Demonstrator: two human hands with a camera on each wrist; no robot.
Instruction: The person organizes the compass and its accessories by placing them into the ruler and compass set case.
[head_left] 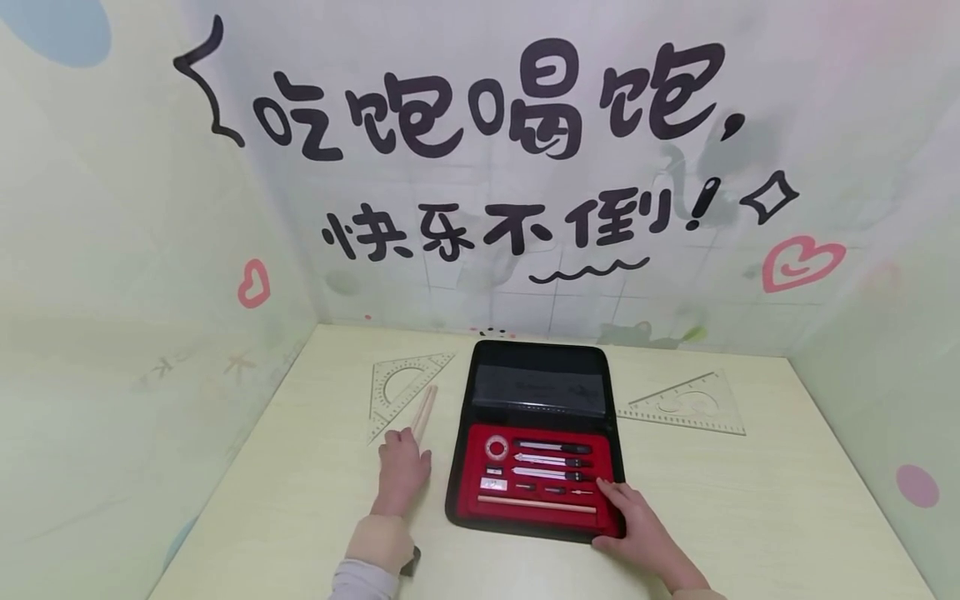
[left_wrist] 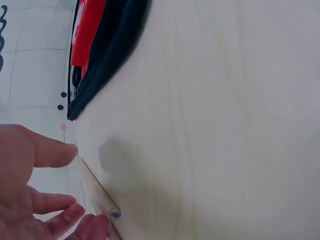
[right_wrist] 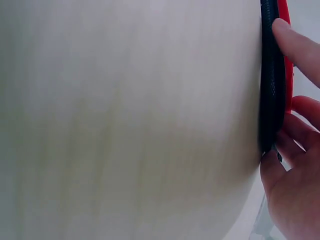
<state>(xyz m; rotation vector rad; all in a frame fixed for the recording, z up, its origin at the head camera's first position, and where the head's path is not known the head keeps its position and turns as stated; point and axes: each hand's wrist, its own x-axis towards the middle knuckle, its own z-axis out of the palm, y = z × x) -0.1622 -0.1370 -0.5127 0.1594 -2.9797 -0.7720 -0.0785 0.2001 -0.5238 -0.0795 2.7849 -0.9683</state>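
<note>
Pale printed walls [head_left: 495, 185] surround a light wood-grain counter [head_left: 750, 508], the back one carrying large black Chinese lettering and pink hearts. On the counter's middle lies a black zip case [head_left: 538, 382], spread flat, its lid half towards the back wall. The near half bears a red insert [head_left: 540, 521] with a pale ring [head_left: 497, 448], a white block [head_left: 493, 483], several black-and-silver tools [head_left: 551, 460] in rows, some tiny pieces below them, and a wooden rod [head_left: 536, 504] along the near edge.

The right hand [head_left: 637, 525] grips the case at its near right corner, fingers along the side and thumb at the near edge. Left of the case, the left hand [head_left: 401, 467] is at the near end of slim wooden sticks [head_left: 427, 410]; its fingers are relaxed, the thumb held apart from them. A clear set square [head_left: 380, 383] with a protractor arc lies just beside the sticks, and another clear triangle [head_left: 723, 412] lies right of the case, its sharp tip close to the case's edge
</note>
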